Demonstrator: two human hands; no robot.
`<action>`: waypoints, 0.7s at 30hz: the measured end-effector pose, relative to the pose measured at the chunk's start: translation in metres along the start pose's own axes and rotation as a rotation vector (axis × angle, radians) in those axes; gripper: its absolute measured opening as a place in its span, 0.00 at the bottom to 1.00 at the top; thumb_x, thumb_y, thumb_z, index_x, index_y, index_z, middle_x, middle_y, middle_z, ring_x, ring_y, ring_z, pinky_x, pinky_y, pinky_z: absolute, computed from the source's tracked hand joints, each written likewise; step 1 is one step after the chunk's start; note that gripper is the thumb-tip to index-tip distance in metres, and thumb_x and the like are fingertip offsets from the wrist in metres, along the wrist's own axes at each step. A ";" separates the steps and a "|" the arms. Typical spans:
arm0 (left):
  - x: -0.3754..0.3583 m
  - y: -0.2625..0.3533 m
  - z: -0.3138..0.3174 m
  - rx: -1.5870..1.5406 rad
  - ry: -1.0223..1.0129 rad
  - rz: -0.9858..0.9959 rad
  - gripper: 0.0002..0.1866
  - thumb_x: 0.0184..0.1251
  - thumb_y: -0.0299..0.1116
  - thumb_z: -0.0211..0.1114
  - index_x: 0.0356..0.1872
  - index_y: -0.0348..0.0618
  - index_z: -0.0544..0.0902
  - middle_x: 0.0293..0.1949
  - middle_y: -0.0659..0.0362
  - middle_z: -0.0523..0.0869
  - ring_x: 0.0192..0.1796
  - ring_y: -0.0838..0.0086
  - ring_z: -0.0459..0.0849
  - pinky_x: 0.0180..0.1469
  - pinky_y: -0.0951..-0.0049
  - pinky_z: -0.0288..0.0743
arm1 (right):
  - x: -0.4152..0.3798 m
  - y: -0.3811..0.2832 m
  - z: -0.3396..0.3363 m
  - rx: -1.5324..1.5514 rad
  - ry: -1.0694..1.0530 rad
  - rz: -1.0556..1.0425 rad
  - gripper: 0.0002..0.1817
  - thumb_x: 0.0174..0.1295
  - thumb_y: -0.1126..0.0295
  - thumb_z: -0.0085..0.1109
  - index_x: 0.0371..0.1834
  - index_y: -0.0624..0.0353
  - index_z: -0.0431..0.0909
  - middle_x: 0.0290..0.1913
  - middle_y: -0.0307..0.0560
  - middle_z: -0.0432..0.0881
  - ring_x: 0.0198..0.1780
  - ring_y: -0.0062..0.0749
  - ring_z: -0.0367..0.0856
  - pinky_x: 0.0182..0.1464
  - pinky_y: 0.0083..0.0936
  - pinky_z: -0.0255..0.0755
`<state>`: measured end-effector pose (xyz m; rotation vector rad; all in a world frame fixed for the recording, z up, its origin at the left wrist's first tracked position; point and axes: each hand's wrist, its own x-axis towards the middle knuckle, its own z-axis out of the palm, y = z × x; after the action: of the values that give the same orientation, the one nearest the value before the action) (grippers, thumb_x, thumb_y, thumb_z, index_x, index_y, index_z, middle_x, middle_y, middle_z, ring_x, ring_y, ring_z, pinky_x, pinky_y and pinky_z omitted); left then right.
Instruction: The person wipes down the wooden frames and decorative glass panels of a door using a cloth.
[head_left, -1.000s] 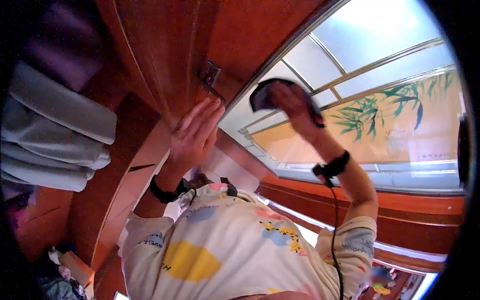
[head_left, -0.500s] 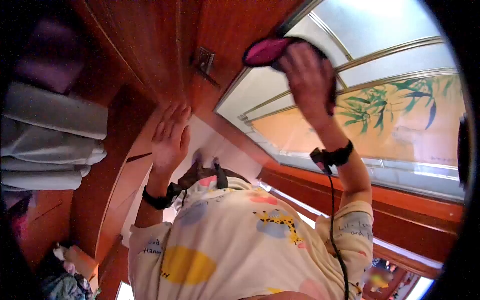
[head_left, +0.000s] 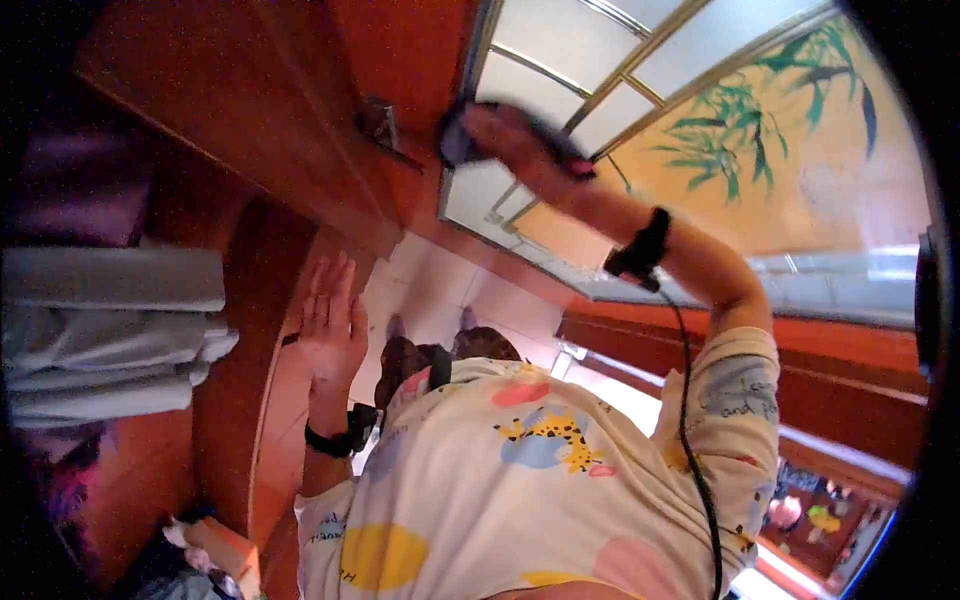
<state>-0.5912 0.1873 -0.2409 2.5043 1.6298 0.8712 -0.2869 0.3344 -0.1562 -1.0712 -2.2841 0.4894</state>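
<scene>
My right hand [head_left: 510, 145], smeared by motion, holds a dark-edged oval pad [head_left: 457, 138] with a little pink at its lower end. Hand and pad overlap the left edge of a glass door panel [head_left: 540, 75] with gold bars and painted green bamboo leaves. My left hand [head_left: 332, 320] is apart from it, lower left, fingers stretched upward and nothing in them. It hangs in front of a reddish-brown wooden surface. Black bands with small devices sit on both wrists, and a cable runs down from the right one.
A metal door handle [head_left: 380, 128] sits on the red-brown wood left of the glass. Folded grey cloth [head_left: 110, 335] lies on a shelf at the left. A box [head_left: 225, 555] with bundled items stands lower left. Pale floor tiles [head_left: 430, 270] show around my feet.
My right hand has swept left and slightly down with the pad, toward the glass panel's edge. My left hand is slightly lower. The whole view has shifted and turned.
</scene>
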 end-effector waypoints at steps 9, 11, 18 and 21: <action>0.034 -0.031 -0.002 -0.324 -0.077 0.247 0.21 0.64 0.23 0.58 0.60 0.37 0.73 0.62 0.50 0.75 0.66 0.54 0.70 0.68 0.56 0.63 | -0.023 -0.098 -0.275 -1.847 1.086 -0.547 0.25 0.69 0.57 0.51 0.67 0.51 0.67 0.70 0.52 0.63 0.72 0.50 0.57 0.69 0.46 0.50; 0.036 -0.028 -0.014 -0.280 -0.192 0.186 0.21 0.64 0.23 0.57 0.60 0.36 0.73 0.62 0.49 0.75 0.67 0.53 0.69 0.68 0.56 0.63 | -0.068 -0.089 -0.246 -1.634 1.340 -0.166 0.26 0.70 0.55 0.46 0.68 0.54 0.65 0.71 0.54 0.61 0.73 0.51 0.55 0.70 0.45 0.48; 0.037 -0.065 0.008 -0.259 -0.257 0.377 0.20 0.68 0.24 0.54 0.61 0.35 0.71 0.62 0.48 0.74 0.67 0.53 0.69 0.67 0.56 0.64 | -0.200 0.027 -0.101 -0.927 2.034 0.717 0.41 0.70 0.40 0.31 0.72 0.67 0.52 0.73 0.70 0.48 0.73 0.63 0.50 0.71 0.50 0.46; 0.042 -0.061 0.009 -0.211 -0.296 0.403 0.21 0.69 0.25 0.53 0.63 0.36 0.69 0.63 0.48 0.74 0.67 0.54 0.69 0.67 0.56 0.64 | -0.216 0.083 -0.012 -0.562 2.267 0.800 0.36 0.73 0.54 0.38 0.71 0.75 0.48 0.73 0.71 0.48 0.73 0.59 0.50 0.75 0.40 0.44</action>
<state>-0.6259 0.2532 -0.2498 2.6865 0.9155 0.6126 -0.1186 0.2164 -0.2635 -1.3681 0.1030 -0.8571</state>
